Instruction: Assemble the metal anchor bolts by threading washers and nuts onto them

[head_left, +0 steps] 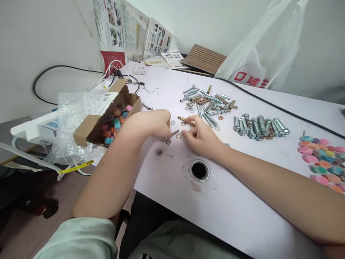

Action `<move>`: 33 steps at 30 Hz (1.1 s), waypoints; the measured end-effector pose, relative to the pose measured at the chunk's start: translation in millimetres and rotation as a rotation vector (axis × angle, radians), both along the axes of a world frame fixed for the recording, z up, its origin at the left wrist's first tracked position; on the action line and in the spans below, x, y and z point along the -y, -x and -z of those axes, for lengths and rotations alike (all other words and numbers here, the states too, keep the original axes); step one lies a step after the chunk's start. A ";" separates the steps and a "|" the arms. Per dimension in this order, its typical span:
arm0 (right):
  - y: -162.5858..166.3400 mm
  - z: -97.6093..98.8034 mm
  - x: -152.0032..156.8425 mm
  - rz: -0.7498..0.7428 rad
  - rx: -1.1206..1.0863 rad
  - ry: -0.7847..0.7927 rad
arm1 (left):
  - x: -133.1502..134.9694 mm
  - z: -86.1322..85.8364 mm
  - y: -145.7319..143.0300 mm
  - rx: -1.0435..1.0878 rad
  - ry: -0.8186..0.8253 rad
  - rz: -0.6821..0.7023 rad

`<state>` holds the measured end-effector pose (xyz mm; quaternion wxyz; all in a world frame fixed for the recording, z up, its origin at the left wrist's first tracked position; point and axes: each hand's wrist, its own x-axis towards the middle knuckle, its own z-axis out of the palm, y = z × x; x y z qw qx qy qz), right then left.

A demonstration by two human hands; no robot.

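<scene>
My right hand pinches a brass-coloured expansion bolt between thumb and fingers, its narrow end pointing left. My left hand is closed with the knuckles up. A thin brass-coloured bolt sticks out on both sides of its fingertips, which partly hide it. Between the hands lie a brass-coloured washer and a silver washer. Just below the left fingertips is a nut, and another nut rests nearer the table edge.
Loose bolts and sleeves are heaped behind my hands. Assembled expansion bolts lie in rows to the right, beside colourful caps. An open cardboard box of coloured pieces stands left. A round hole pierces the table. A black cable crosses behind.
</scene>
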<state>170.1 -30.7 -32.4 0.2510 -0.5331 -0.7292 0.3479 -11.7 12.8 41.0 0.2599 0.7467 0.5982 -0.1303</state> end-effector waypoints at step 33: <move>-21.3 2.3 -29.1 0.181 0.225 -0.087 | -37.4 47.1 24.8 0.540 -0.359 -0.139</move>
